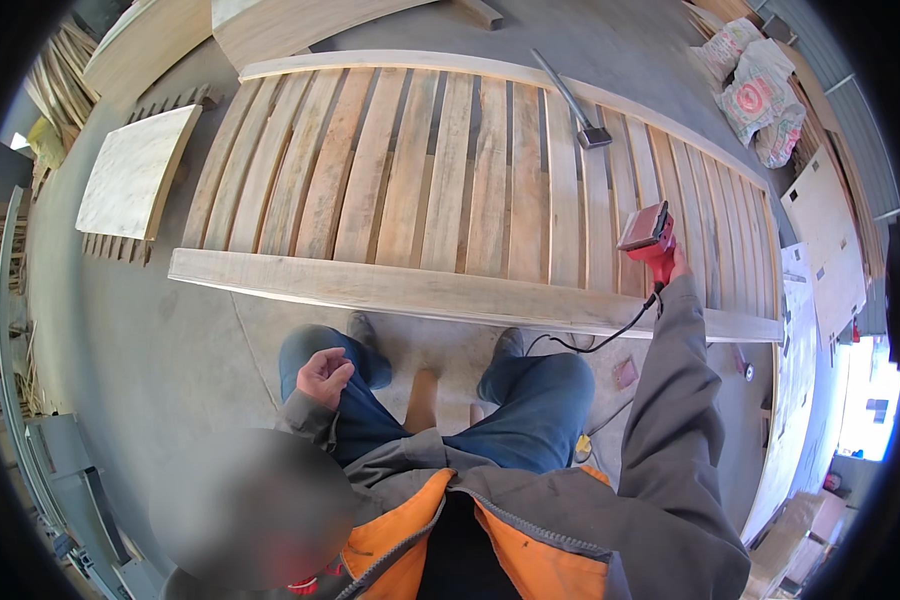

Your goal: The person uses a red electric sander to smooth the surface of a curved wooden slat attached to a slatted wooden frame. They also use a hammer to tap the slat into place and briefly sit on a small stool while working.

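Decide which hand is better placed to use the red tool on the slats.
Probably the right hand: it holds the red tool over the slats; the left hand is above the thigh.

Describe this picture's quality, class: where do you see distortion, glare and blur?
Head view: the slatted wooden frame bows with fisheye distortion; the bright opening at right is blown out; a grey patch, lower left, is blurred beyond detail.

The right hand (681,264) grips a red power sander (652,242), its cord (595,350) trailing down to the hand's left; beyond that hand, a long-handled, dark-headed tool (594,137) lies on the slatted wooden frame (450,289), while the left hand (324,378) hangs half-open above the left thigh (368,420)
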The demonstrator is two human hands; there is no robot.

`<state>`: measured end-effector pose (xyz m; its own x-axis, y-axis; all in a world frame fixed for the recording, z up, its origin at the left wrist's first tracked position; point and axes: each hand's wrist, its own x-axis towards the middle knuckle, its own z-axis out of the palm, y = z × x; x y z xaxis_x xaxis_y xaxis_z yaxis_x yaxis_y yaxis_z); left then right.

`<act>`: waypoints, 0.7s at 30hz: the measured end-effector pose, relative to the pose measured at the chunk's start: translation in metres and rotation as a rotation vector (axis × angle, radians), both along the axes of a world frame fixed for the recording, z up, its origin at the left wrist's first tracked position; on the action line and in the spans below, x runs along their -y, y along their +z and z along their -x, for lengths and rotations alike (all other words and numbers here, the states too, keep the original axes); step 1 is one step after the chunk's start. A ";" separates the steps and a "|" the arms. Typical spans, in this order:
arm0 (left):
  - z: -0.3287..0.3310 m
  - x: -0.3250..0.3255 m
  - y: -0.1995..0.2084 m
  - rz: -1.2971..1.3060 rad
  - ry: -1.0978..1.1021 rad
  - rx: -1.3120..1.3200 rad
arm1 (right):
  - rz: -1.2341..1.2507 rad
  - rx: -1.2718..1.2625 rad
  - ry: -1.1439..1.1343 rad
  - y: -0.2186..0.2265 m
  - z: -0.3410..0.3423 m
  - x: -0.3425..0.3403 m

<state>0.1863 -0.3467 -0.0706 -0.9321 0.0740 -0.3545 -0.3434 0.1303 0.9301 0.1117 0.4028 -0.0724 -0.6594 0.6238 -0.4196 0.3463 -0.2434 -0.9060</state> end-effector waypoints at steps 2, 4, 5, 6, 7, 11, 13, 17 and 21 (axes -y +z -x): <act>-0.003 0.004 0.000 0.024 0.007 0.013 | 0.044 0.013 0.046 -0.001 0.007 0.002; -0.007 0.009 0.002 0.047 0.020 0.024 | 0.131 0.042 0.080 -0.001 0.012 0.016; -0.009 0.010 0.002 0.053 0.021 0.028 | 0.168 0.054 0.086 0.001 0.011 0.019; -0.009 0.011 0.002 0.058 0.021 0.032 | 0.195 0.062 0.085 0.005 0.011 0.020; -0.010 0.010 0.002 0.063 0.015 0.006 | 0.213 0.070 0.087 0.009 0.011 0.021; -0.013 0.010 -0.003 0.116 -0.009 -0.059 | 0.122 0.182 -0.019 0.017 0.013 0.035; -0.012 0.009 -0.008 0.130 -0.013 -0.065 | 0.077 0.231 -0.069 0.024 0.016 0.040; -0.011 0.010 -0.007 0.138 -0.017 -0.058 | 0.073 0.253 -0.099 0.034 0.024 0.053; -0.007 0.002 -0.003 0.152 -0.030 -0.039 | 0.065 0.082 -0.018 0.022 0.023 0.036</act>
<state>0.1934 -0.3483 -0.0740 -0.9436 0.0499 -0.3273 -0.3013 0.2800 0.9115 0.0887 0.3670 -0.0508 -0.6098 0.6053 -0.5117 0.4138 -0.3076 -0.8568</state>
